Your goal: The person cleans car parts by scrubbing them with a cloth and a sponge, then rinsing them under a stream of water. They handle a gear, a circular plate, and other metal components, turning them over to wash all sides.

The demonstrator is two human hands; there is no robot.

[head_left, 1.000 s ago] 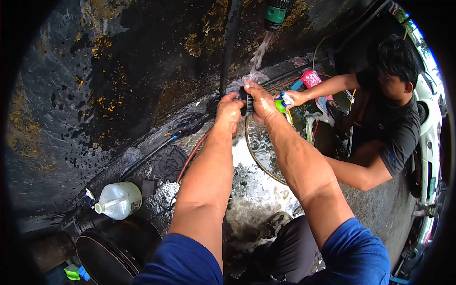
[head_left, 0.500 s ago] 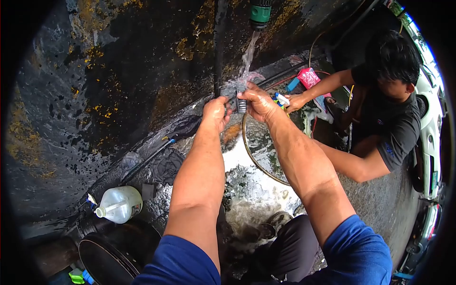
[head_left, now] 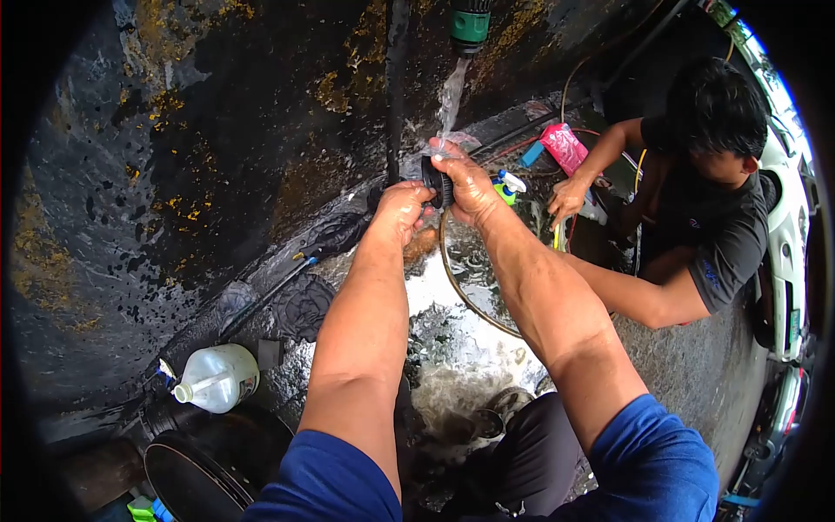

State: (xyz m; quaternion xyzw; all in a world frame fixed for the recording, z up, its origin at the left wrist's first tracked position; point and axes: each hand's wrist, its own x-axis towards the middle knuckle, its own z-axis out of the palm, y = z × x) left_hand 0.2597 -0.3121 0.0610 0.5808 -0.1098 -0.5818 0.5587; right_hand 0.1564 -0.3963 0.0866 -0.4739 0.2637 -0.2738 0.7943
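Both my hands hold a small dark ridged round part [head_left: 437,183] at the upper middle. My left hand [head_left: 404,210] pinches its left side, and my right hand [head_left: 468,187] wraps round its right side. Water [head_left: 451,91] runs down onto my right fingers and the part from a green hose connector [head_left: 470,30] above. Wet skin shows on both hands. Most of the part is covered by my fingers.
At the right a co-worker [head_left: 713,183] crouches, one hand [head_left: 569,198] near a spray bottle [head_left: 511,185]. A pink packet [head_left: 564,148] lies beyond. A clear jug [head_left: 217,378] and a dark round container [head_left: 187,474] stand lower left. A stained wall [head_left: 261,113] rises ahead.
The part has turned in my hands, showing a dark round side. My right fingers have shifted up into the water. The co-worker's hand has moved right and down, away from the spray bottle.
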